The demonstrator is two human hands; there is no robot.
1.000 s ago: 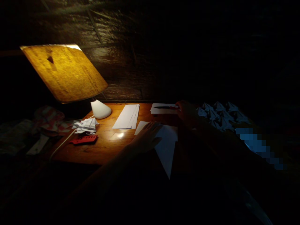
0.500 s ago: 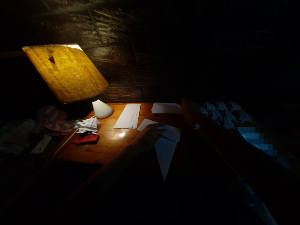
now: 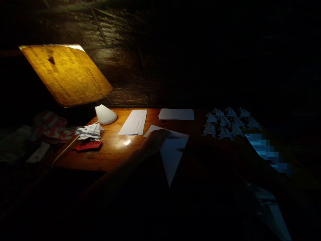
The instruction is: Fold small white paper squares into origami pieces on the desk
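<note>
My left hand (image 3: 157, 138) lies over a white sheet of paper (image 3: 173, 147), its fingers stretched across the upper part. The sheet narrows to a long point towards me. A pale corner (image 3: 153, 128) shows beyond the hand. My right hand is lost in the dark to the right of the sheet. Its fingers cannot be made out, nor whether they hold anything. Behind the sheet lie a stack of white paper strips (image 3: 132, 122) and another paper stack (image 3: 176, 114).
A lamp (image 3: 105, 114) with a tilted yellow shade (image 3: 67, 75) lights the wooden table (image 3: 110, 147). Folded white paper (image 3: 90, 131) and a red object (image 3: 88, 146) lie at left. Several folded paper shapes (image 3: 223, 121) stand at right, near a blurred bluish patch (image 3: 265, 149).
My right hand has drawn back from the rear paper stack into the dark. The sheet under my left hand now shows one continuous triangular face. The view has shifted slightly.
</note>
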